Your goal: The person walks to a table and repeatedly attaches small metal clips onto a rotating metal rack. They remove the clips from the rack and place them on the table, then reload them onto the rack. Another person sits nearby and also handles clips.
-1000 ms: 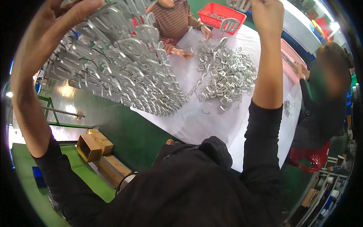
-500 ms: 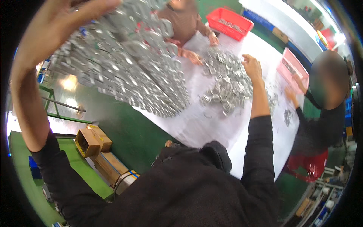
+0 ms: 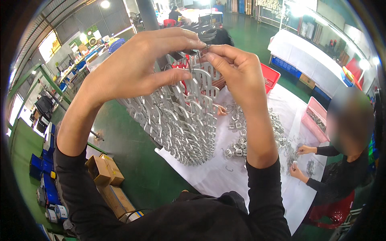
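Before me hangs a dense rack of silvery metal buckle-like pieces (image 3: 181, 124). My left hand (image 3: 136, 64) reaches across its top, thumb and fingers apart, fingertips close to a dark metal bar. From the other side my right hand (image 3: 241, 74) pinches a thin wire hook (image 3: 202, 56) between thumb and forefinger. The hook's lower end runs in among the top pieces, where I cannot make out what it catches. Beyond my right forearm, a pile of similar metal pieces (image 3: 237, 150) lies on the white-covered table (image 3: 217, 180).
A person at the right (image 3: 341, 160) handles small pieces over the table beside a pink basket (image 3: 315, 118). Another person, mostly hidden behind the rack, has a hand at the pile. A red basket (image 3: 270, 76) stands at the far edge. Cardboard boxes (image 3: 104, 168) are at lower left.
My right hand has come from over the pile up to the rack's top and pinches a wire hook. My left hand has shifted right to meet it. The view has tilted upward.
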The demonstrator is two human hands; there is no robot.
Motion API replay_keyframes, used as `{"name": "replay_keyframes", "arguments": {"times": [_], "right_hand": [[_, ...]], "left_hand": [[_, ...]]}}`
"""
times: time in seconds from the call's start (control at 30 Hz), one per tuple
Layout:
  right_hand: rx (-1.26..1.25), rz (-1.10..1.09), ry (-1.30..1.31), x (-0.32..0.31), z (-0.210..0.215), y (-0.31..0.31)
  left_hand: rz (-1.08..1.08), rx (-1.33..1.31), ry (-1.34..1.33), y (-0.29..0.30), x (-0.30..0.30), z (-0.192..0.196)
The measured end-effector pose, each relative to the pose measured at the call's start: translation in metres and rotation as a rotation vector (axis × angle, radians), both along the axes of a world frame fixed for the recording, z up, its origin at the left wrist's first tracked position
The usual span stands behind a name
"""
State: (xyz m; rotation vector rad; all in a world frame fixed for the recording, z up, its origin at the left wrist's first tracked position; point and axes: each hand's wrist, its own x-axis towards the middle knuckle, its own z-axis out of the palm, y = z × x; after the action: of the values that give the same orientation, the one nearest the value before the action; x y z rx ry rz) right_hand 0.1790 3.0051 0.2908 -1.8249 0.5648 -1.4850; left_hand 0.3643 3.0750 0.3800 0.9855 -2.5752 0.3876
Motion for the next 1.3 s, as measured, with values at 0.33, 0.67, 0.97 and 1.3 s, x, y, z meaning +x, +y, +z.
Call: {"name": "replay_keyframes", "arguments": {"times": [0.33,0.67,0.97,1.3], "right_hand": [[-0.164,-0.141,-0.149,0.012,-0.007,0.002],[-0.165,-0.147,-0.254,0.006,-0.01,0.002],[-0.082,-0.104,-0.296,0.001,-0.008,0.005],[-0.028,-0.302,-0.152,-0.059,-0.031,-0.029]], "left_hand": [[-0.005,-0.007,-0.033,0.003,-0.006,0.0],[-0.005,-0.048,-0.085,-0.001,-0.015,-0.001],[0.01,-0.084,-0.14,-0.002,-0.019,-0.002],[0.023,-0.069,-0.182,-0.007,-0.015,0.005]]}}
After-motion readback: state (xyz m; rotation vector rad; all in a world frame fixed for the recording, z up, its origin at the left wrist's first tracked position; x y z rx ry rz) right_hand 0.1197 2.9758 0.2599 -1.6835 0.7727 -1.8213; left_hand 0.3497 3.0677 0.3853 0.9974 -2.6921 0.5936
